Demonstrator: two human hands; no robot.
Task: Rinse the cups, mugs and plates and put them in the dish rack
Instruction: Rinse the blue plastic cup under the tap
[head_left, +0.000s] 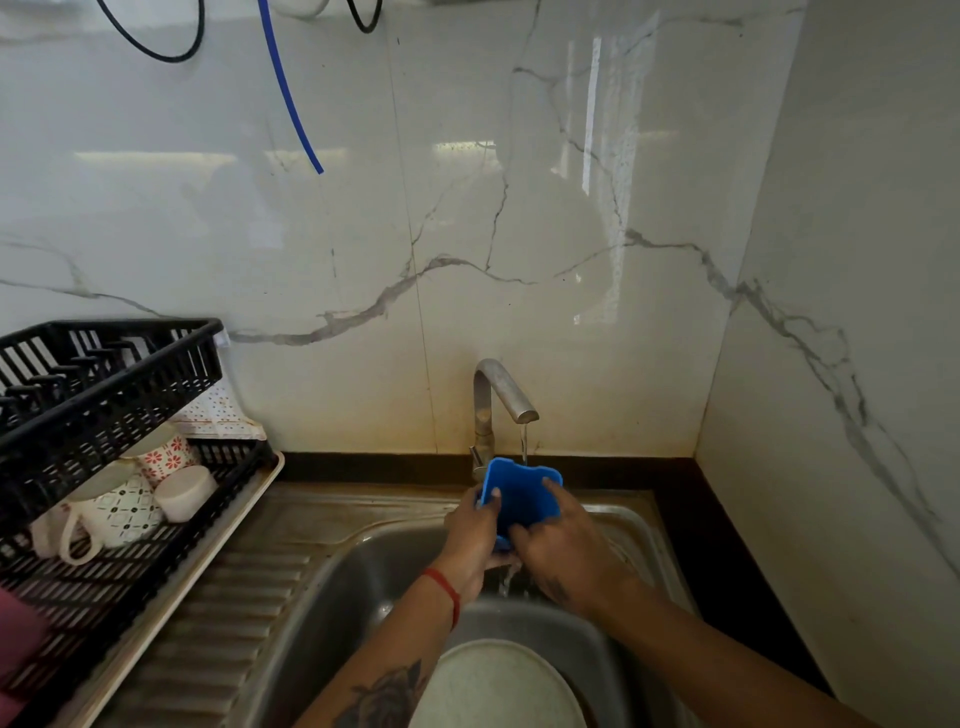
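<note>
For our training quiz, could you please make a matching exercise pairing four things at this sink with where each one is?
Things:
1. blue cup
2. patterned mug
3. plate
4. blue tube

Places:
A. hanging against the wall
B. lying in the sink basin
C. held in both hands under the tap
D. lower tier of the dish rack

Pairs: 1-C, 2-D, 3-B, 4-A

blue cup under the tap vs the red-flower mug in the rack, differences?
The blue cup is plain blue; the red-flower mug is white with red flowers. The blue cup is gripped by the left hand and right hand over the sink; the mug lies tipped in the dish rack. Water from the tap runs into the cup only.
</note>
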